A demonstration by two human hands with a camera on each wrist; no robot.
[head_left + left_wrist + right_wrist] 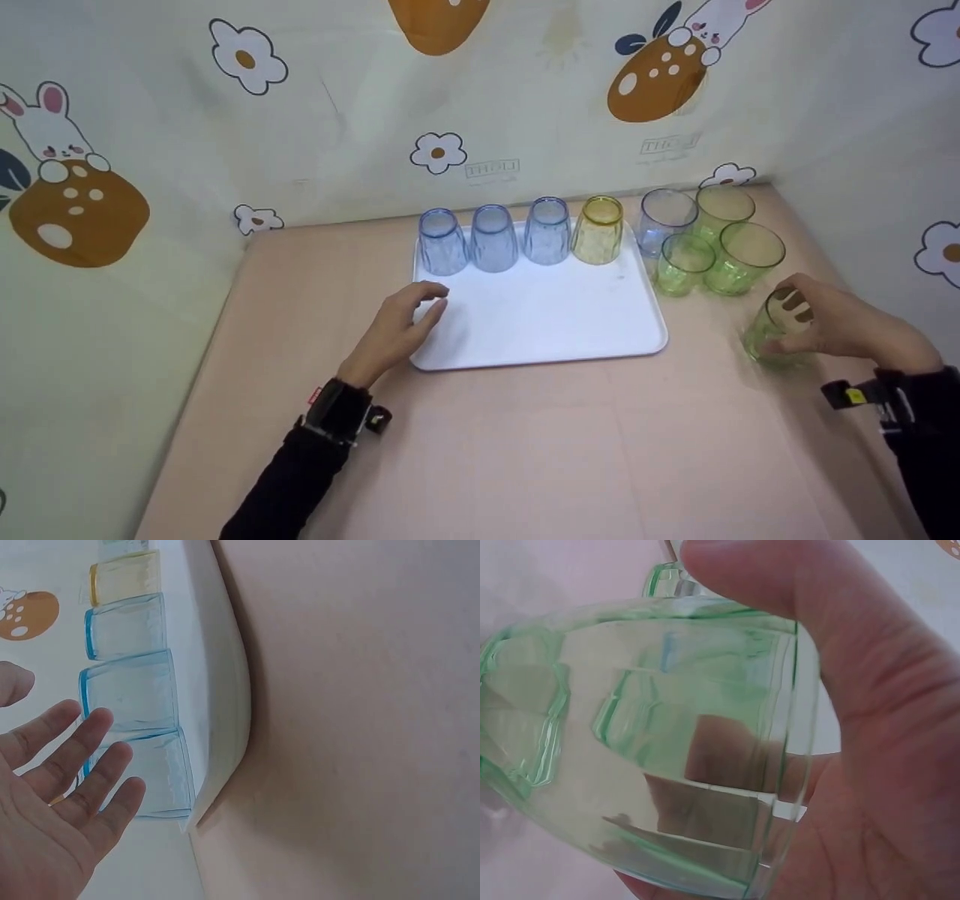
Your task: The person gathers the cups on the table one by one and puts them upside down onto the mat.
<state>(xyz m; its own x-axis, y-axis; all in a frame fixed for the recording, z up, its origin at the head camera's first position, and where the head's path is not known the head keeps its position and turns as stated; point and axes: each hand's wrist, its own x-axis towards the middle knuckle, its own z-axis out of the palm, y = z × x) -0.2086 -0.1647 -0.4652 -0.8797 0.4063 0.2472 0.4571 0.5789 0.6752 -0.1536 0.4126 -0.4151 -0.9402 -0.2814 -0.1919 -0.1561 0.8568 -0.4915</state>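
Green tumbler (759, 331) at right side of table (540, 450); right hand (851, 322) curls its fingers round the wall. Left hand (394, 322): fingers parted, holding nothing. Judged light, rigid, slick, breakable; best gripped mid-wall.

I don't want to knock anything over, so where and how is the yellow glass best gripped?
Probably grip the yellow glass by its upper sides, coming from above and the front. It stands upside down, narrower end up, with a bare stretch of tray before it; a blue glass stands close on its left, leaving little finger room there.
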